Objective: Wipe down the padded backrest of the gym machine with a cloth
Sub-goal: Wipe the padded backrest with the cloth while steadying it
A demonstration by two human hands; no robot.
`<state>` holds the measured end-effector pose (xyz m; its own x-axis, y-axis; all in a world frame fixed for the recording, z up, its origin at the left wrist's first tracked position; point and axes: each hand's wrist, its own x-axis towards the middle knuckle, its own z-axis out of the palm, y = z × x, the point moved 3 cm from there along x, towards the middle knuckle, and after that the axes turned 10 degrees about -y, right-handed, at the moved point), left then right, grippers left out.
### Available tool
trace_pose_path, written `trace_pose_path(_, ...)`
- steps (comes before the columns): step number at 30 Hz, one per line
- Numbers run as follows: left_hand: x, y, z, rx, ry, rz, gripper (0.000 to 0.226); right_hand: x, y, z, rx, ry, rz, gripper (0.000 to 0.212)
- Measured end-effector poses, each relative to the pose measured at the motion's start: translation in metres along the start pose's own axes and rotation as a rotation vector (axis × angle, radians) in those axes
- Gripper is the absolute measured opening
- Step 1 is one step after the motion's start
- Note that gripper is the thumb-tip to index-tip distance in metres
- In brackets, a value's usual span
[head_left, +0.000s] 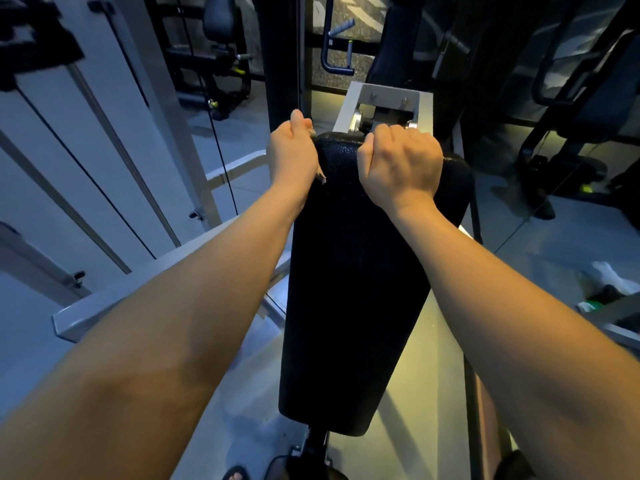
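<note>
Where cloth (322, 177) lies: pinched under curled fingers of left hand (292, 150), mostly hidden.
Grip, right hand (401, 164): fingers hooked over backrest (353, 271) top.
Handling: cloth judged limp, light; best held bunched.

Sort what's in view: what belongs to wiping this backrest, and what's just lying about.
For the job:
padded backrest
cloth, only scraps showing under the left hand
right hand, gripping the backrest's top edge

Lying about:
white item on the floor at right
blue handle beyond the machine
dark machine at back left
</note>
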<state>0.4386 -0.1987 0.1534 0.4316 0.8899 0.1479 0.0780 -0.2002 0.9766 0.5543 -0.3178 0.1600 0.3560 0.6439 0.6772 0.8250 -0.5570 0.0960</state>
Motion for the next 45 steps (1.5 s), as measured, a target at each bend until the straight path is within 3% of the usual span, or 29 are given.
trace_pose_path(4, -0.013, 0.004, 0.003, 0.250, -0.165, 0.251, 0.037, 0.000, -0.001, -0.004, 0.013, -0.047, -0.028, 0.038)
trace_pose_path(6, -0.023, -0.009, 0.004, 0.408, -0.233, 0.322, 0.046, -0.001, 0.000, -0.009, 0.025, -0.052, -0.060, 0.039)
trace_pose_path(10, -0.044, -0.030, 0.009, 0.528, -0.187, 0.369, 0.060, -0.023, 0.009, -0.012, 0.101, -0.122, -0.101, 0.041)
trace_pose_path(14, -0.071, -0.050, 0.020, 0.676, -0.204, 0.436, 0.065, -0.072, 0.012, -0.012, 0.226, -0.109, -0.116, 0.059)
trace_pose_path(20, -0.127, -0.116, 0.047, 0.837, -0.309, 0.558, 0.061, -0.142, 0.018, -0.001, 0.246, -0.098, -0.104, 0.035)
trace_pose_path(24, -0.148, -0.144, 0.048, 1.042, -0.361, 0.590, 0.073, -0.179, 0.024, 0.006, 0.265, -0.243, -0.092, 0.027)
trace_pose_path(27, -0.168, -0.157, 0.044, 1.207, -0.508, 0.593, 0.069, -0.201, 0.030, 0.012, 0.268, -0.342, -0.072, 0.018)
trace_pose_path(29, -0.187, -0.162, 0.035, 1.164, -0.621, 0.635, 0.069, -0.212, 0.031, 0.013, 0.275, -0.383, -0.059, 0.015)
trace_pose_path(30, -0.193, -0.157, 0.028, 1.013, -0.646, 0.595, 0.067, -0.214, 0.031, 0.013, 0.282, -0.408, -0.057, 0.015)
trace_pose_path(35, -0.148, -0.082, 0.005, 0.551, -0.158, 0.335, 0.051, -0.208, 0.035, 0.003, 0.260, -0.479, 0.044, 0.030)
trace_pose_path(38, -0.121, -0.040, 0.019, 0.570, -0.090, 0.512, 0.047, -0.203, 0.039, 0.004, 0.248, -0.481, 0.086, 0.036)
trace_pose_path(40, -0.120, -0.043, 0.033, 0.631, -0.103, 0.630, 0.032, -0.203, 0.042, 0.006, 0.245, -0.483, 0.069, 0.036)
trace_pose_path(43, -0.145, -0.083, 0.051, 0.678, -0.225, 0.571, 0.021, -0.205, 0.045, 0.012, 0.265, -0.466, 0.064, 0.038)
trace_pose_path(45, -0.171, -0.122, 0.061, 0.804, -0.319, 0.532, 0.033, -0.207, 0.045, 0.016, 0.270, -0.443, 0.061, 0.038)
